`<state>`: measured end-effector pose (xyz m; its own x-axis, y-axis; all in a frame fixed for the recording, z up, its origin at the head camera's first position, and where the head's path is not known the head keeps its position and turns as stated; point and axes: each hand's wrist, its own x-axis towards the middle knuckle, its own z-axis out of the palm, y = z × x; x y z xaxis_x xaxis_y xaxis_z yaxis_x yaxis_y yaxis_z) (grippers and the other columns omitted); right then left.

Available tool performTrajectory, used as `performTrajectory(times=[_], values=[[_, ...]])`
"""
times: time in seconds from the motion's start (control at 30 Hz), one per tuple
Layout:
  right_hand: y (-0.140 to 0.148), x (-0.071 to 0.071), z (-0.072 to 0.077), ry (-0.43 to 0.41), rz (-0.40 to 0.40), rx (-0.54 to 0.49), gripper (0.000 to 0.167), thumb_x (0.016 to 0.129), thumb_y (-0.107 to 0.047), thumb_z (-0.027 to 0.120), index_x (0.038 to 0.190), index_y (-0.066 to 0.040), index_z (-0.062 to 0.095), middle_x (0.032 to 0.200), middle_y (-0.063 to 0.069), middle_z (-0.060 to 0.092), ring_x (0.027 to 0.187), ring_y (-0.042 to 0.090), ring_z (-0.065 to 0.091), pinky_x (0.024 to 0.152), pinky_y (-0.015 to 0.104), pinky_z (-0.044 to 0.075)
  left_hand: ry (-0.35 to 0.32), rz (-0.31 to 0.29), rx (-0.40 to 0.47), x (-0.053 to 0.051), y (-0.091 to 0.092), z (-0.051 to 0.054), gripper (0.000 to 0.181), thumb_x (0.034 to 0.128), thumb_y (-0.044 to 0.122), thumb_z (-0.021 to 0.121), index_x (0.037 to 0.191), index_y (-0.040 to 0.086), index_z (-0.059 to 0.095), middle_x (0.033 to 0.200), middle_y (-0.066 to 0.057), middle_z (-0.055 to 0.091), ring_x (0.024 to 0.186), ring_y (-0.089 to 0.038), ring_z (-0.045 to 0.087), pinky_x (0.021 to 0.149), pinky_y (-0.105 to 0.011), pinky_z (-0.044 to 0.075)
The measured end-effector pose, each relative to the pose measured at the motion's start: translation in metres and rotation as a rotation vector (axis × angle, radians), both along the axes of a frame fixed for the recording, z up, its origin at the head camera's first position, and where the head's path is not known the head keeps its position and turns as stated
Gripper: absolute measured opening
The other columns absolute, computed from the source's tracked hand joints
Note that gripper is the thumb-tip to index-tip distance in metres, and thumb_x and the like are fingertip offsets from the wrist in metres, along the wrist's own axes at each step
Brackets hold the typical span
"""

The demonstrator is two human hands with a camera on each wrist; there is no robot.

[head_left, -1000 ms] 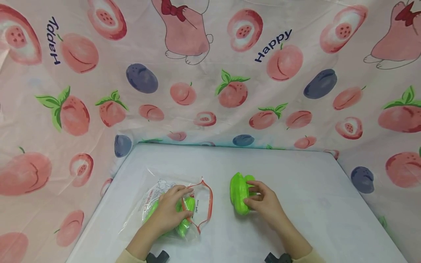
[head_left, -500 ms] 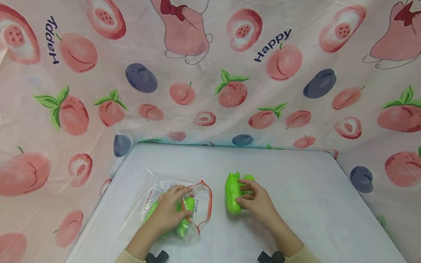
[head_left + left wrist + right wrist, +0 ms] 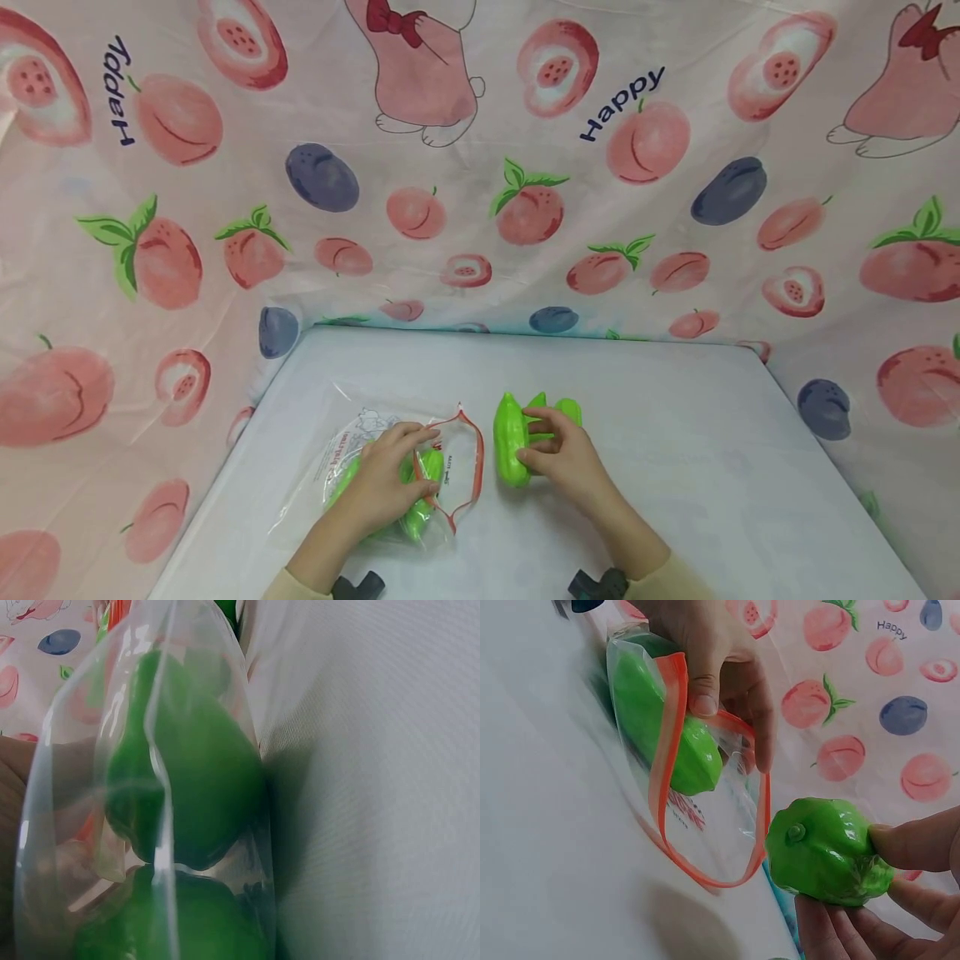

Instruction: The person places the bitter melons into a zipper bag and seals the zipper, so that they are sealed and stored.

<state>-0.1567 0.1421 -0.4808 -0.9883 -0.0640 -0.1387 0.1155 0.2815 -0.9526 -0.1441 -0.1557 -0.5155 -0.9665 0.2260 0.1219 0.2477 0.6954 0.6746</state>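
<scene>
My right hand [image 3: 564,458] holds a green ridged gourd [image 3: 512,442] between thumb and fingertips, just right of the bag. In the right wrist view its rounded, lobed end with a small nub faces the bag's mouth. My left hand [image 3: 393,475] grips the clear zip bag [image 3: 315,492] near its orange-edged mouth [image 3: 479,467], which gapes to the right. Inside the bag lie green gourds [image 3: 639,697]; one with a narrow end and wide body shows through the plastic, a green gourd [image 3: 187,761] in the left wrist view. My left palm hides part of them.
Behind my right hand more green gourds [image 3: 570,410] lie on the white table [image 3: 712,467], partly hidden by my fingers. A fruit-printed cloth [image 3: 450,183] hangs behind the table and along its sides. Dark wrist mounts [image 3: 597,583] show at the bottom edge.
My right hand has moved left with the gourd, closer to the bag's mouth, uncovering more green gourds behind it. My left hand and the bag have stayed in place.
</scene>
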Motion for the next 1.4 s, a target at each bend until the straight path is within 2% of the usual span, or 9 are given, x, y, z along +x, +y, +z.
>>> performTrajectory(times=[0.4, 0.7, 0.87, 1.17, 1.4], values=[[-0.020, -0.001, -0.004, -0.002, 0.057, -0.008, 0.061, 0.089, -0.005, 0.084, 0.146, -0.014, 0.062, 0.130, 0.016, 0.068, 0.097, 0.021, 0.072, 0.077, 0.037, 0.068, -0.004, -0.008, 0.003, 0.000, 0.000, 0.000, 0.078, 0.0768, 0.023, 0.098, 0.147, 0.028, 0.066, 0.148, 0.010, 0.060, 0.143, -0.022, 0.056, 0.119, -0.057, 0.036], [-0.031, -0.002, -0.013, -0.011, 0.088, -0.003, 0.063, 0.089, -0.007, 0.084, 0.147, -0.014, 0.060, 0.129, 0.016, 0.068, 0.097, 0.020, 0.073, 0.079, 0.038, 0.068, 0.012, -0.011, 0.001, -0.001, 0.000, 0.001, 0.078, 0.0763, 0.023, 0.099, 0.147, 0.027, 0.066, 0.146, 0.010, 0.061, 0.142, -0.022, 0.057, 0.118, -0.056, 0.036], [-0.036, -0.002, -0.017, -0.024, 0.098, -0.024, 0.063, 0.088, -0.006, 0.084, 0.146, -0.013, 0.061, 0.129, 0.017, 0.067, 0.097, 0.021, 0.073, 0.078, 0.038, 0.068, 0.029, -0.004, -0.004, 0.000, 0.000, 0.001, 0.079, 0.0758, 0.021, 0.099, 0.147, 0.027, 0.066, 0.145, 0.011, 0.062, 0.141, -0.022, 0.058, 0.117, -0.058, 0.037], [-0.044, -0.002, -0.021, -0.013, 0.106, -0.048, 0.063, 0.090, -0.007, 0.083, 0.148, -0.010, 0.059, 0.130, 0.019, 0.066, 0.099, 0.021, 0.074, 0.078, 0.038, 0.068, 0.015, 0.004, -0.010, 0.000, 0.002, 0.003, 0.079, 0.0772, 0.020, 0.098, 0.148, 0.028, 0.065, 0.148, 0.009, 0.061, 0.142, -0.023, 0.058, 0.114, -0.054, 0.038], [-0.052, -0.001, -0.027, -0.028, 0.101, -0.045, 0.065, 0.088, -0.007, 0.084, 0.147, -0.010, 0.058, 0.129, 0.018, 0.066, 0.100, 0.021, 0.074, 0.077, 0.036, 0.068, 0.022, 0.008, -0.010, 0.001, 0.002, 0.004, 0.078, 0.0770, 0.021, 0.098, 0.148, 0.027, 0.065, 0.148, 0.007, 0.062, 0.141, -0.026, 0.059, 0.115, -0.060, 0.039]])
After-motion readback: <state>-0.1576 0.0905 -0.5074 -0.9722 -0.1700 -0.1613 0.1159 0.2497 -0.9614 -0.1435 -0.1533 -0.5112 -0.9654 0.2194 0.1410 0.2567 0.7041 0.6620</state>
